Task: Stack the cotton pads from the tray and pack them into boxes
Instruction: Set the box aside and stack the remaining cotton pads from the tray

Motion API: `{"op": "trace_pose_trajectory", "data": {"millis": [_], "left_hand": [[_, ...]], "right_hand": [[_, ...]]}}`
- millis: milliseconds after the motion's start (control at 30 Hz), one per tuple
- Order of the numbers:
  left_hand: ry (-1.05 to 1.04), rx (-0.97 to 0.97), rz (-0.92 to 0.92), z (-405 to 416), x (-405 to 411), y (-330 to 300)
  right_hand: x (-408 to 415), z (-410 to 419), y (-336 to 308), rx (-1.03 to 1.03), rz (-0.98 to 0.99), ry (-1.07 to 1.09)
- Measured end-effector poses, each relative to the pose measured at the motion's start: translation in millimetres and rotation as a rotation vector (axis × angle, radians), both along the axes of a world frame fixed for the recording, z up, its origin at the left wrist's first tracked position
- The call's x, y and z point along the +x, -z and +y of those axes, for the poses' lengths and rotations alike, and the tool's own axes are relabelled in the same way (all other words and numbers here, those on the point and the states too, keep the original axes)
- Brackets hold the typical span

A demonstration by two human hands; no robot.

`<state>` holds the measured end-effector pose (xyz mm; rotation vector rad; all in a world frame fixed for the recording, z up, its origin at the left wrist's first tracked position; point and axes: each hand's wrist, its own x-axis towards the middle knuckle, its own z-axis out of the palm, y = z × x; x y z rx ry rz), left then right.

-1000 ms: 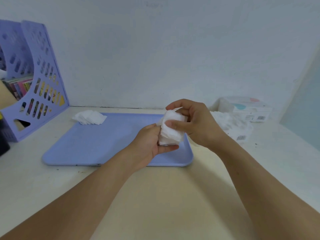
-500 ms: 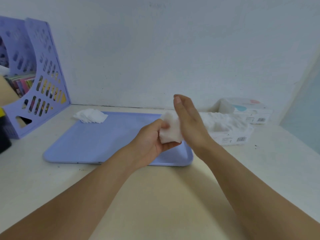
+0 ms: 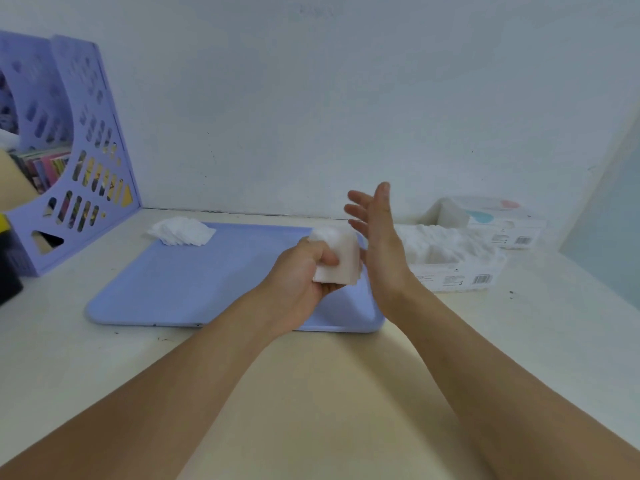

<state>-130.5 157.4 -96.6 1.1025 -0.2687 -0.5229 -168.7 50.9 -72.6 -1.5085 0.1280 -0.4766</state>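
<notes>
My left hand (image 3: 301,271) grips a thick stack of white cotton pads (image 3: 337,258) above the right part of the light blue tray (image 3: 194,285). My right hand (image 3: 379,237) stands flat and upright just right of the stack, fingers straight, its palm close to the stack's side. A small loose pile of cotton pads (image 3: 181,231) lies at the tray's far left corner. An open white box (image 3: 450,265) full of pads sits right of the tray. A second white box (image 3: 491,221) stands behind it.
A purple perforated file holder (image 3: 79,161) with books stands at the far left against the wall. A dark object (image 3: 8,268) sits at the left edge. The cream tabletop (image 3: 311,393) stretches toward me under my forearms.
My right hand let go of the top of the stack, flattened against its side, and now has lifted slightly away with fingers spread. My left hand keeps hold of the stack.
</notes>
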Motion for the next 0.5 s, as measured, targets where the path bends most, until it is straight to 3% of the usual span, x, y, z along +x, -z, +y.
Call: {"op": "trace_pose_trajectory", "data": {"millis": [100, 233, 333, 400, 500], "left_hand": [[0.065, 0.094, -0.108, -2, -5, 2], [-0.009, 0.197, -0.209, 1, -1, -1], [-0.163, 0.331, -0.296, -4, -1, -2], [-0.267, 0.376, -0.291, -6, -3, 0], [-0.306, 0.263, -0.181, -5, -1, 1]], "right_hand": [[-7, 11, 8, -0.104, 0.043, -0.146], [-4, 0, 5, -0.221, 0.022, -0.184], [-4, -24, -2, -0.581, 0.006, -0.187], [-8, -36, -7, -0.737, 0.011, -0.19], [-5, -38, -8, -0.704, 0.013, -0.154]]}}
